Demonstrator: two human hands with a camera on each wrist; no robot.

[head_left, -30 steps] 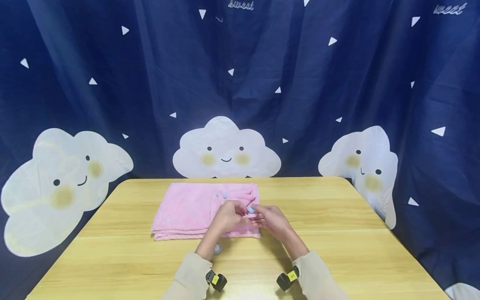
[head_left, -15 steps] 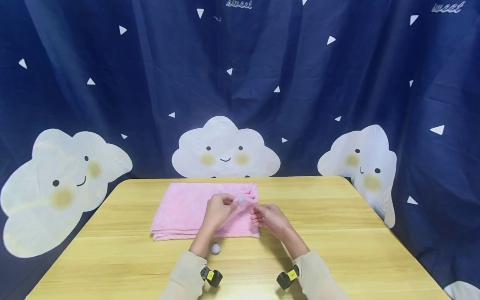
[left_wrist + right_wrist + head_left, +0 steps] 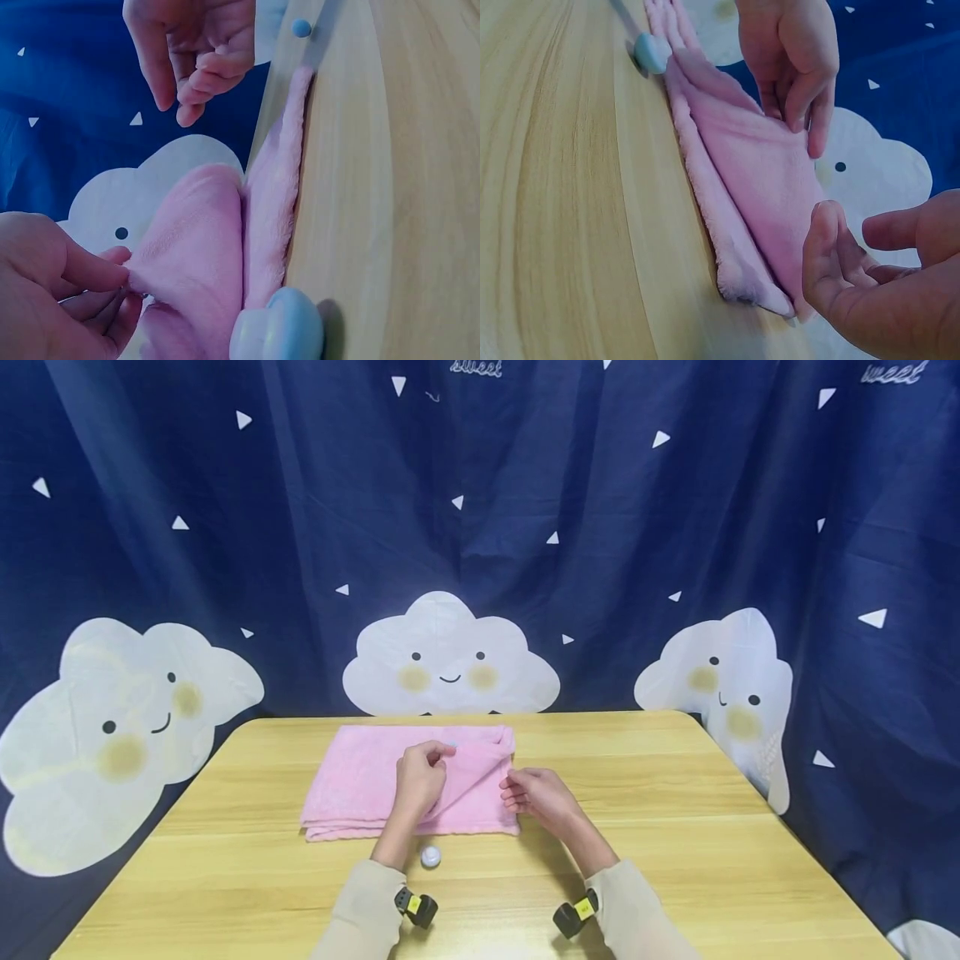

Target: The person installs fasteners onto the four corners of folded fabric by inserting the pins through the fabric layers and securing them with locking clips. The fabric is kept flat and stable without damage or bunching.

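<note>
A folded pink plush cloth [image 3: 360, 777] lies on the table. My left hand [image 3: 420, 781] pinches a raised edge of it, and the layer slants up toward the fingers in the left wrist view. A speck of light blue shows by those fingertips in the head view; its kind is too small to tell. My right hand [image 3: 543, 802] is near the cloth's right edge, fingers loosely bent, thumb apart, holding nothing in the right wrist view. In front of the cloth sits a small round-capped, pale blue and white piece [image 3: 277, 326], mushroom-like in shape.
The wooden table [image 3: 660, 843] extends on both sides of the cloth. A small blue round thing [image 3: 301, 28] appears beyond the cloth's end in the left wrist view. A dark blue curtain [image 3: 600, 527] with clouds hangs behind the table.
My left hand has moved left and away, drawing the cloth layer and blue speck with it. My right hand has let go of the cloth and blue piece and stays near the right edge.
</note>
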